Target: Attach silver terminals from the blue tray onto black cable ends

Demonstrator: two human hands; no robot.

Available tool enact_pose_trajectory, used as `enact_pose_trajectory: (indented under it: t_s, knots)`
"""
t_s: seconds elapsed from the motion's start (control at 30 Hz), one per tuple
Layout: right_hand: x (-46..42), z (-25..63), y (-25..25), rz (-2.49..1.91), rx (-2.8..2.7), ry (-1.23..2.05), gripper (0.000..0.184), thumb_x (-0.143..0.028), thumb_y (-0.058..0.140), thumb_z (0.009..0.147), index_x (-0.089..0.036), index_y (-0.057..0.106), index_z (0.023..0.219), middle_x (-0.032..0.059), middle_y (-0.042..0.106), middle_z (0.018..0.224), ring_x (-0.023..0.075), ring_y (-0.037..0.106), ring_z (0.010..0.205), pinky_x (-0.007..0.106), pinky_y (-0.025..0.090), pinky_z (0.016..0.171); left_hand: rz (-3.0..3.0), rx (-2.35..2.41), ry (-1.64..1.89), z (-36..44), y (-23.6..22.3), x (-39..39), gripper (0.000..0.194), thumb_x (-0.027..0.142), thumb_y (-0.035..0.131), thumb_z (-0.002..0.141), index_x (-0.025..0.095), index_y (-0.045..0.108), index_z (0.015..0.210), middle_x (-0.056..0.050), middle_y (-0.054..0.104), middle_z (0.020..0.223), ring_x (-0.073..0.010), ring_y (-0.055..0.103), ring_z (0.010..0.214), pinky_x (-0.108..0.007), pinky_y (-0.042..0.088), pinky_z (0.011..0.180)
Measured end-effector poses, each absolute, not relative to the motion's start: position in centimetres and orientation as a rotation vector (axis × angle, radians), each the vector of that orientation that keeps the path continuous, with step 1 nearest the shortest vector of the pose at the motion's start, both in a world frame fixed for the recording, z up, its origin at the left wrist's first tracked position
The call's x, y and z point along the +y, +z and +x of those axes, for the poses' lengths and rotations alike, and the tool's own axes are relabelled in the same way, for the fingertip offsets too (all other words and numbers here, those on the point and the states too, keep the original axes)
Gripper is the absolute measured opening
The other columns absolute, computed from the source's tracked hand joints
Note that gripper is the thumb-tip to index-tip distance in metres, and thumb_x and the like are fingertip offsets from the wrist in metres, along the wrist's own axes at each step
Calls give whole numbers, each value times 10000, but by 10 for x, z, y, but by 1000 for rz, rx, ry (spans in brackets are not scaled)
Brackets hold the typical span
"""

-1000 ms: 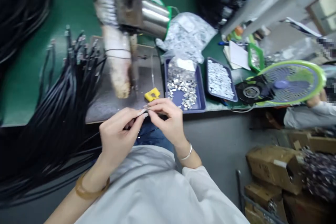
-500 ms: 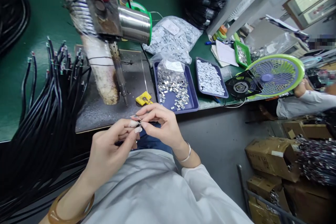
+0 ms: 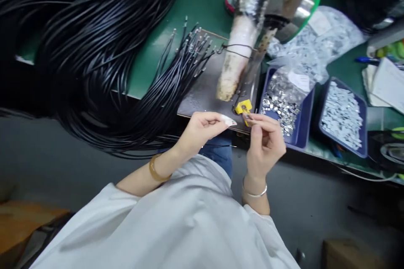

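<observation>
Left hand (image 3: 200, 128) and right hand (image 3: 265, 146) have come apart. Half a second ago their fingertips were close together at the front of the desk (image 3: 147, 54). Now there is a gap between them. I think this means the close work with both hands has paused, and each hand has its own job.

The right hand has gone to the yellow block (image 3: 243, 106), which sits on the dark board (image 3: 202, 98) near the front edge. Its fingers are by a little metal piece (image 3: 247, 114) at the block. They look to be touching it, but it is blurry, so I cannot tell if they pinch it.

The left hand has its thumb and first finger pressed together. A white bit (image 3: 227, 120) shows at the tips. It could be a finger wrap or a small part; I cannot tell. One thin wire (image 3: 219, 146) shows below the hands, in front of the jeans.

The head has turned too, so many more black cables (image 3: 104, 21) show. The blue tray (image 3: 306, 124) with shiny bits (image 3: 288, 117) is just beside the right hand.
</observation>
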State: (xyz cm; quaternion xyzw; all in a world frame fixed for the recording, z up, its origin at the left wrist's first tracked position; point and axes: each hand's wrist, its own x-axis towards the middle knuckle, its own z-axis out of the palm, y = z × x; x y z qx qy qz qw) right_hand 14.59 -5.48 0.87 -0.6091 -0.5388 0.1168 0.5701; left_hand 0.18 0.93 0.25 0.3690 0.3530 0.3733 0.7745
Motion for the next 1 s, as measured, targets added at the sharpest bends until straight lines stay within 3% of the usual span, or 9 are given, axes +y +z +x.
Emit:
enact_pose_trajectory:
  t_s: [0.1, 0.17, 0.37, 0.53, 0.77, 1.0]
  knots:
    - [-55, 146, 9, -1443, -1324, 178, 99, -162, 629, 917, -247, 674, 942, 35, 734, 1001, 192, 725, 934, 400, 617, 815, 836, 797, 870, 4, 4, 11, 126, 245, 825, 693, 136, 768, 718, -6, 697, 664, -82, 575, 614, -213, 477, 630]
    - [-56, 144, 9, -1422, -1409, 68, 126, -146, 673, 881, -259, 667, 937, 24, 743, 991, 195, 734, 908, 399, 623, 801, 860, 795, 890, 5, 5, 12, 95, 208, 812, 688, 135, 752, 698, -14, 727, 711, -95, 619, 668, -219, 512, 688]
    - [-54, 138, 5, -1318, -1567, -72, 221, -105, 689, 853, -273, 658, 991, 7, 765, 976, 169, 742, 864, 343, 623, 767, 898, 758, 916, 4, 5, 15, 86, 112, 793, 646, 130, 718, 683, 8, 706, 677, -87, 621, 664, -192, 509, 675]
    - [-51, 141, 6, -1428, -1387, 201, 79, -188, 641, 911, -250, 667, 953, 34, 737, 994, 192, 731, 935, 388, 633, 804, 922, 766, 890, 1, 6, 15, 63, 157, 777, 707, 125, 726, 724, 1, 695, 698, -78, 600, 649, -195, 506, 675]
    - [-48, 144, 7, -1474, -1283, 579, 44, -260, 693, 890, -245, 733, 900, 30, 716, 1001, 162, 708, 929, 322, 623, 766, 1003, 751, 888, 3, 0, 11, 193, 259, 831, 714, 134, 687, 748, -13, 692, 747, -100, 620, 698, -208, 520, 704]
    - [-46, 144, 5, -1432, -1230, 637, 27, -229, 701, 874, -234, 728, 872, 26, 715, 998, 144, 712, 904, 288, 619, 762, 1380, 839, 928, -2, 1, 4, 120, 229, 679, 862, 131, 697, 796, -21, 674, 723, -89, 542, 615, -207, 428, 590]
